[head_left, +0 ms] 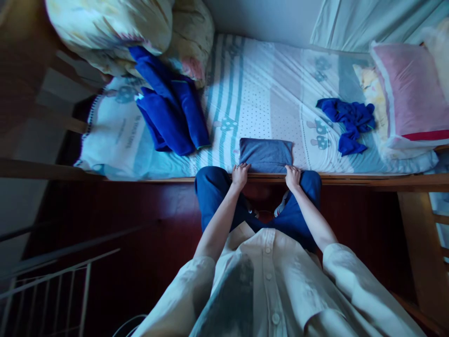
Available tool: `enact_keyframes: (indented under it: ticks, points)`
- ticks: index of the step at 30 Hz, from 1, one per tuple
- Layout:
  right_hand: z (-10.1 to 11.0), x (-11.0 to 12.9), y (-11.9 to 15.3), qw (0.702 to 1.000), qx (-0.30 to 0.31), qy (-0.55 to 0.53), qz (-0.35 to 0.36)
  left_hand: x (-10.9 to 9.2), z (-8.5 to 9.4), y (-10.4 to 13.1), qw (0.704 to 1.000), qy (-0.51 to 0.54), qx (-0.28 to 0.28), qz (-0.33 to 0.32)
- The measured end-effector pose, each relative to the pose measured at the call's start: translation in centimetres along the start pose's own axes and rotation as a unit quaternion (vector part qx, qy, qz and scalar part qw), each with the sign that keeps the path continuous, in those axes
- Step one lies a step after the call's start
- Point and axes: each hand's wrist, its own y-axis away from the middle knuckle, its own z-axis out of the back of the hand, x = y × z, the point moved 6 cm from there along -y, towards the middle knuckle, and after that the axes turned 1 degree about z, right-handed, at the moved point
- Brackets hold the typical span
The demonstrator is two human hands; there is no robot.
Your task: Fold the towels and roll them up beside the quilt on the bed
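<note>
A folded grey-blue cloth (265,154) lies flat as a rectangle at the near edge of the bed. My left hand (240,175) is closed on its near left corner, fingers curled over the edge. At the near right corner my right hand (293,177) grips the cloth in the same way. What kind of garment or cloth it is cannot be made out. To the left, a loosely laid blue garment (171,112) rests partly against the bedding. A crumpled blue cloth (347,121) sits on the right side of the bed.
The patterned bed sheet (259,89) covers the mattress, edged by a wooden bed rail (351,179). A bunched quilt (115,28) fills the far left. A pink pillow (410,89) lies at the right. A white metal rack (52,285) stands at lower left.
</note>
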Motion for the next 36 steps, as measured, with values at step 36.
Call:
enact_keyframes:
  ticks: [36]
  points:
    - [-4.8,-8.0,-8.7,0.944,0.02,-0.235,-0.232,8.3,-2.5,-6.1,0.917,0.21,-0.092,0.326]
